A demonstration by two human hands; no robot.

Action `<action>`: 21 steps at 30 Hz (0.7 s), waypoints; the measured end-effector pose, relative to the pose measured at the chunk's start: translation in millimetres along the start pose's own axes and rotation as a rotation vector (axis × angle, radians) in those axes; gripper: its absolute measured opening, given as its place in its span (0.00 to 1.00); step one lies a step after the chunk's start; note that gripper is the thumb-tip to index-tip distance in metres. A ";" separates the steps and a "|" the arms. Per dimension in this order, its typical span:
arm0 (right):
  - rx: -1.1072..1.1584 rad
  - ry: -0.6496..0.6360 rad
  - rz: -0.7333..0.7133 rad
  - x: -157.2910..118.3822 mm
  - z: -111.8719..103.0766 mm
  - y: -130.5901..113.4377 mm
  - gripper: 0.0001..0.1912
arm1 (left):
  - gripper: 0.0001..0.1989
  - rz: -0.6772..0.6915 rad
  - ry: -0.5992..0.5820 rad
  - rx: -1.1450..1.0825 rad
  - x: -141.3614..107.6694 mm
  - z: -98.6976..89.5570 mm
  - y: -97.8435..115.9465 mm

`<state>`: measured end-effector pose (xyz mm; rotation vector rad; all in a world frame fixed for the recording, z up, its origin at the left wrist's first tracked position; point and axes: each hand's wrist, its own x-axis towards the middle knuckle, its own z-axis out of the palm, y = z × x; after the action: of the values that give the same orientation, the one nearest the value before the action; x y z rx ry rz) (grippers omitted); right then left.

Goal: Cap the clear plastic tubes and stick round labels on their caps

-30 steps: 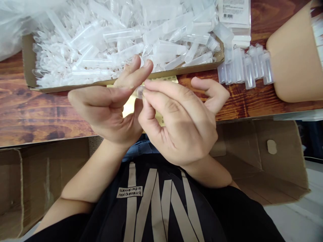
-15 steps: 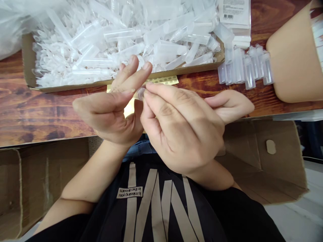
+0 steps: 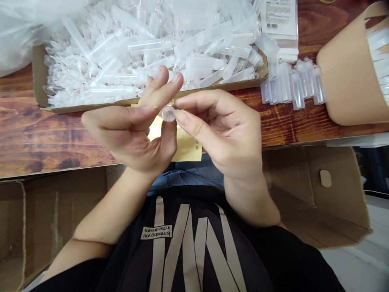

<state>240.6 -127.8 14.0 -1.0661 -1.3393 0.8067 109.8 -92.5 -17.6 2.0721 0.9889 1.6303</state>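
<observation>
My left hand (image 3: 136,129) is closed on a small clear tube (image 3: 168,114), whose round end with a small dark mark faces me. Two of its fingers point up and away from the tube. The thumb and fingertips of my right hand (image 3: 225,129) touch the right side of that round end. Beneath both hands lies a yellow sheet of stickers (image 3: 190,148) at the table's front edge. Just beyond them a shallow cardboard box (image 3: 158,96) holds a heap of clear plastic tubes and small parts.
Several clear tubes (image 3: 298,91) stand together right of the box, near a tan bin (image 3: 349,77) with white items. Packaged cards (image 3: 279,20) lie behind them. Cardboard boxes sit below the table at left (image 3: 75,207) and right (image 3: 337,207).
My right hand has turned, so its thumb and palm side now show, and the tube's marked end has come into view. More of the yellow sheet shows.
</observation>
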 end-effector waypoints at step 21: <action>-0.110 0.065 -0.136 3.1 -4.6 7.4 0.09 | 0.16 0.052 -0.062 -0.074 0.6 11.0 11.8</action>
<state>246.3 -123.0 8.5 -1.0649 -1.3973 0.5984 124.0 -98.8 -12.9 2.1016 0.8493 1.5927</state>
